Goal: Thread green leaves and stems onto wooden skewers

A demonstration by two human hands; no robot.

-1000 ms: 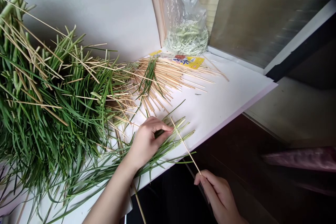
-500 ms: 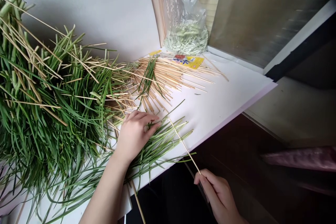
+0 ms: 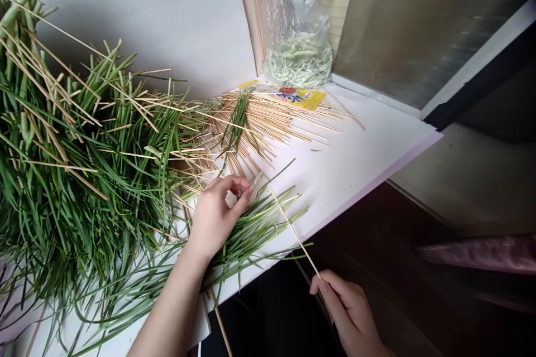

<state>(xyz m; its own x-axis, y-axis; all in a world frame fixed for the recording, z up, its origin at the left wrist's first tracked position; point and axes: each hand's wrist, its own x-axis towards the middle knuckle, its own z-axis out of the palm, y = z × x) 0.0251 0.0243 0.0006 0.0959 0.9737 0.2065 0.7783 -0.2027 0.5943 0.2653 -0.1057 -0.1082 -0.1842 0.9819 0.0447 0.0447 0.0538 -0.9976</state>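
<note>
Head view: my right hand (image 3: pixel 347 312) at lower right pinches one bamboo skewer (image 3: pixel 295 232), long axis running up-left, tip ending just right of my left hand (image 3: pixel 213 215). Left hand nearer, fingers curled narrow at loose green leaf bunch (image 3: pixel 268 228); cannot tell if holding anything. Bunch on white counter (image 3: pixel 355 162). Upper left, one big green leaf heap (image 3: pixel 71 145). Top centre, skewer fan (image 3: pixel 268 122), too many to count; one yellow packet (image 3: pixel 285 96); one plastic bag (image 3: pixel 295 28).

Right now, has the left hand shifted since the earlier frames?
Yes: the left hand has moved leftward in view, judged against the yellow packet.
</note>
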